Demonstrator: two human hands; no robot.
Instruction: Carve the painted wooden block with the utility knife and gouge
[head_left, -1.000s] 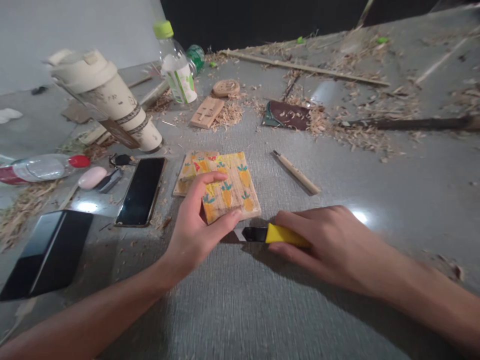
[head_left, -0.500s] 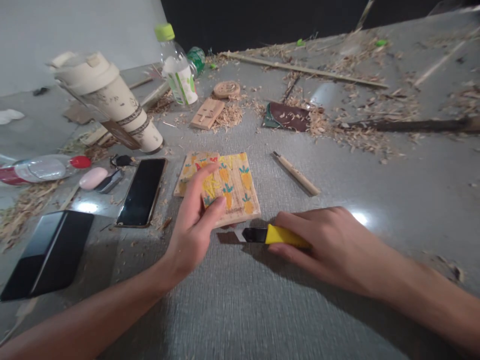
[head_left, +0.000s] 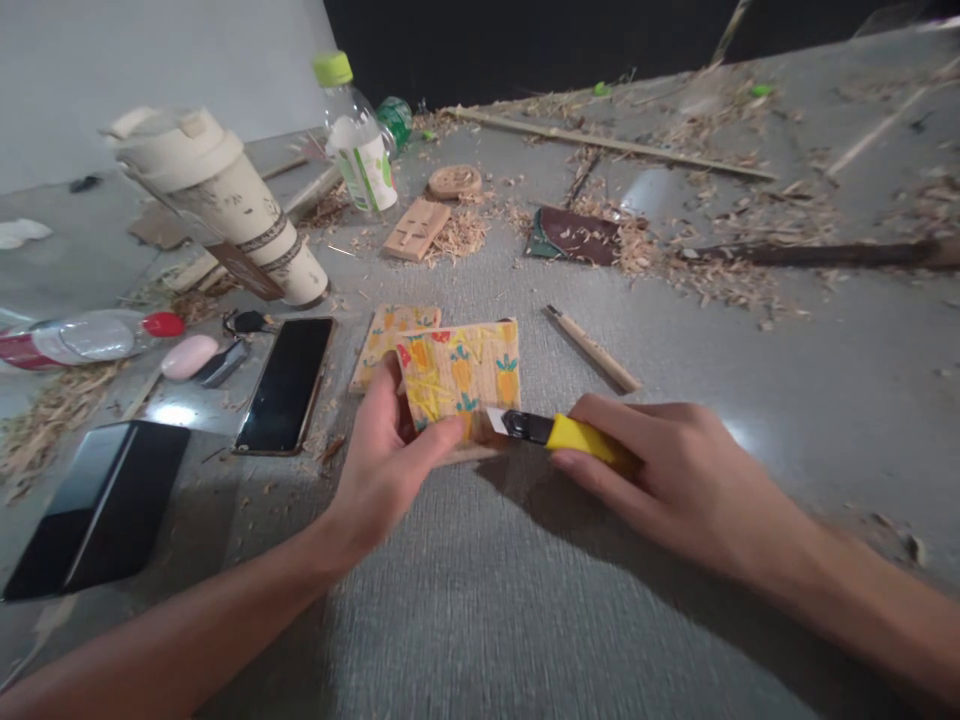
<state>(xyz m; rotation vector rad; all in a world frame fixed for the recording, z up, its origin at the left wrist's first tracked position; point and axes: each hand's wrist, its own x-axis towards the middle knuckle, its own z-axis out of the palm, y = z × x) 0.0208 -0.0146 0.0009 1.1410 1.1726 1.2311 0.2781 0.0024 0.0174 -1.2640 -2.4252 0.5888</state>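
Observation:
Between thumb and fingers, my left hand (head_left: 386, 455) grips a square wooden board (head_left: 487, 365) painted with orange pineapples and yellow marks. The board is tilted up toward me. Behind its left side, a second painted board (head_left: 379, 340) lies on the table. My right hand (head_left: 660, 465) is closed around a yellow utility knife (head_left: 581, 437). The knife's blade points left, at the lower right part of the held board; whether it touches is unclear. To the right of the boards lies a thin wooden-handled tool (head_left: 596, 350).
At left are a phone (head_left: 286, 385), a dark folded object (head_left: 97, 505), a red-capped bottle (head_left: 94, 338) and a cream tumbler (head_left: 225, 200). Farther back stand a green-capped bottle (head_left: 360, 160), a carved wood piece (head_left: 417, 229), a dark pouch (head_left: 576, 235) and scattered shavings.
The held board has been raised and tilted toward me, showing more of the second board. My right hand and the knife have moved up and slightly right, bringing the blade in front of the board.

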